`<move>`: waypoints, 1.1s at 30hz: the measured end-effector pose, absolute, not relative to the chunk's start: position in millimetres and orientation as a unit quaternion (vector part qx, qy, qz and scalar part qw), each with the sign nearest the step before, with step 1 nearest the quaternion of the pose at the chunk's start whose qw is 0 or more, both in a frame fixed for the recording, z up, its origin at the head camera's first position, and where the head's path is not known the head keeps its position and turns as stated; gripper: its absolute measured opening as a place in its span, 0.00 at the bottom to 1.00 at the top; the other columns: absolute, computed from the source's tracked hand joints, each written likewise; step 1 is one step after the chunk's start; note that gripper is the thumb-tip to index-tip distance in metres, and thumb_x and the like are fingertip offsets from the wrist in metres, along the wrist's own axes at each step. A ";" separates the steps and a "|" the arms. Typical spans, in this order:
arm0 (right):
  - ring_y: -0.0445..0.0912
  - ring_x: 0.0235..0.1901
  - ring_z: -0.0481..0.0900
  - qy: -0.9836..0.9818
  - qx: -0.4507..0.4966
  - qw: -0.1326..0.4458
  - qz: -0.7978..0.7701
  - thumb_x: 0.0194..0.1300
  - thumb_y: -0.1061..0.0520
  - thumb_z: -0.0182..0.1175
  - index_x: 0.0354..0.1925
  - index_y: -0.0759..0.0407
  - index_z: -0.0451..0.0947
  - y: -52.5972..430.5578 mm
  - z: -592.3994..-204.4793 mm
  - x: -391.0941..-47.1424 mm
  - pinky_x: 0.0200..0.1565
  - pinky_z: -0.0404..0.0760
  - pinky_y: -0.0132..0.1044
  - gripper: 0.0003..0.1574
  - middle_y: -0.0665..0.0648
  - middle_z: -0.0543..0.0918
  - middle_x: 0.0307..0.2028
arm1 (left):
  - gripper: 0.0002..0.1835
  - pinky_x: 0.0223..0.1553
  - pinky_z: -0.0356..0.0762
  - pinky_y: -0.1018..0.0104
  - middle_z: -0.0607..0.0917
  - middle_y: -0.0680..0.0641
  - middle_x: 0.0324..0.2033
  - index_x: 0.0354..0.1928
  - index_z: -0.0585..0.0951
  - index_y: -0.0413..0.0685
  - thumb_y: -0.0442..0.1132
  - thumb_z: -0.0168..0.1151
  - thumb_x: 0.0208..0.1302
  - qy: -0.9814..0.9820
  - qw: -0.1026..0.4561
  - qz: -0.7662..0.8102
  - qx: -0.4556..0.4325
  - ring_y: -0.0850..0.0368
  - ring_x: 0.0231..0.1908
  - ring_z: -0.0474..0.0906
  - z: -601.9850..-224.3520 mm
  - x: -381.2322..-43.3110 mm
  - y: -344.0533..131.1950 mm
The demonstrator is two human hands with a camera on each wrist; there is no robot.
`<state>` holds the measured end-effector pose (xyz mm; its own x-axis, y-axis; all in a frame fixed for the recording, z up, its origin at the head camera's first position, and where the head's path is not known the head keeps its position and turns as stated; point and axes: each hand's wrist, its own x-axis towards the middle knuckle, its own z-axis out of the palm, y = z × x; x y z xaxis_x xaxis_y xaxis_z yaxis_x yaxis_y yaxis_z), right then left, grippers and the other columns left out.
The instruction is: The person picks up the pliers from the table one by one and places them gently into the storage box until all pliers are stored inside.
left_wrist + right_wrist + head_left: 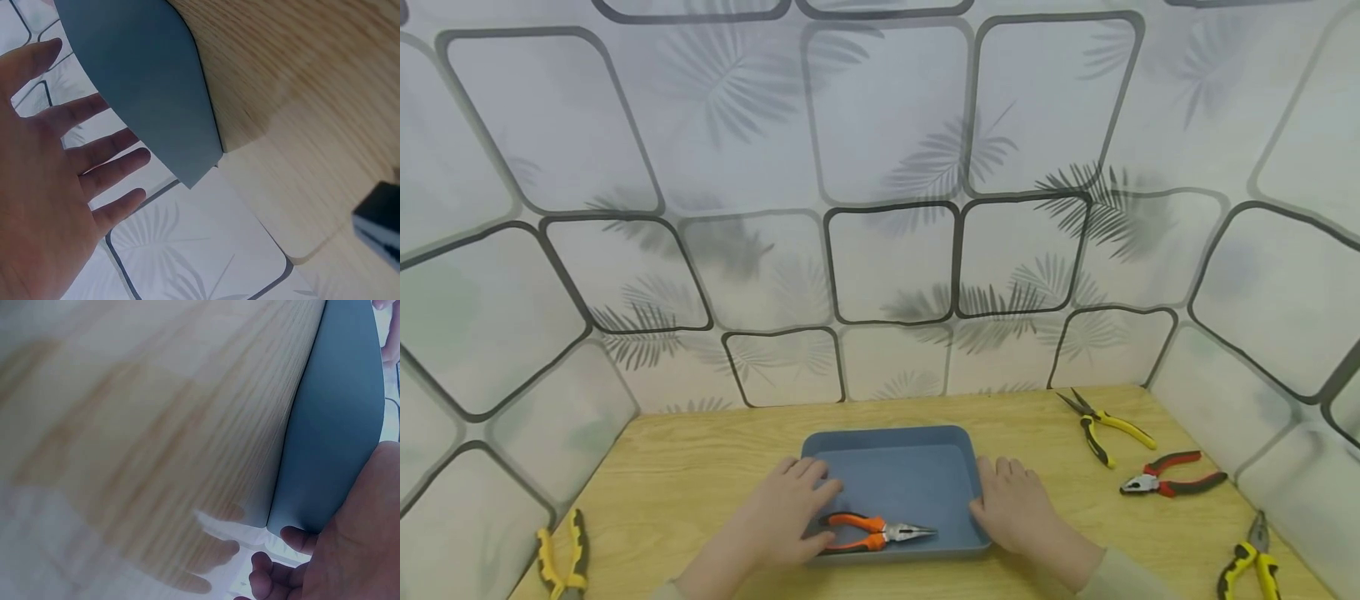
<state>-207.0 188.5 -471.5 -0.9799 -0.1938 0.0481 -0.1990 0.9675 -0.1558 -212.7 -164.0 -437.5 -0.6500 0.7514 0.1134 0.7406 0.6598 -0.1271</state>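
Observation:
A shallow blue-grey tray stands on the wooden table. Inside it, along the near side, lie orange-and-black long-nose pliers, with their jaws pointing right. My left hand is at the tray's left side, and its fingers and thumb overlap the rim and the handle ends of the pliers in the head view. The left wrist view shows those fingers spread and nearly straight beside the tray's outer wall. On the right side, my right hand rests against the rim with loosely bent fingers; the right wrist view shows one fingertip close to the tray's corner.
To the right on the table lie yellow-and-black long-nose pliers, red-and-black combination pliers and another yellow-and-black pair of pliers. Yellow-and-black pliers lie at the front left. Patterned walls enclose the table's back and sides.

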 end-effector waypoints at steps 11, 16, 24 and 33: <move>0.57 0.43 0.77 -0.992 0.099 0.018 0.078 0.68 0.51 0.59 0.65 0.67 0.72 188.6 -472.8 -207.0 0.45 0.79 0.58 0.32 0.65 0.79 0.41 | 0.29 0.61 0.79 0.44 0.83 0.44 0.58 0.64 0.82 0.53 0.61 0.65 0.69 -0.915 0.081 0.031 -0.393 0.46 0.58 0.80 -431.4 -206.6 -176.9; 0.56 0.42 0.76 -0.992 0.100 0.020 0.073 0.68 0.51 0.59 0.65 0.67 0.72 189.1 -474.9 -208.0 0.44 0.79 0.56 0.33 0.64 0.78 0.41 | 0.30 0.60 0.79 0.43 0.83 0.44 0.58 0.64 0.81 0.52 0.62 0.66 0.68 -0.921 0.073 0.025 -0.383 0.45 0.58 0.80 -425.7 -202.7 -182.3; 0.54 0.39 0.74 -0.992 0.104 0.032 0.069 0.67 0.52 0.59 0.63 0.67 0.72 189.9 -476.3 -207.9 0.39 0.76 0.52 0.31 0.63 0.76 0.38 | 0.32 0.61 0.79 0.42 0.83 0.43 0.58 0.64 0.81 0.50 0.61 0.69 0.65 -0.928 0.087 0.024 -0.362 0.45 0.59 0.80 -430.2 -200.1 -190.8; 0.55 0.40 0.76 -0.991 0.107 0.027 0.071 0.68 0.51 0.59 0.63 0.68 0.72 189.4 -472.5 -206.3 0.42 0.79 0.55 0.31 0.64 0.78 0.40 | 0.32 0.59 0.80 0.42 0.84 0.45 0.55 0.63 0.82 0.50 0.62 0.69 0.64 -0.933 0.088 0.016 -0.348 0.46 0.56 0.80 -429.8 -196.1 -198.3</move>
<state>-206.3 189.4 -472.5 -0.9757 -0.2081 0.0679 -0.2157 0.9670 -0.1357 -196.1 -198.3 -429.8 -0.7419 0.6529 0.1527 0.6474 0.7568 -0.0901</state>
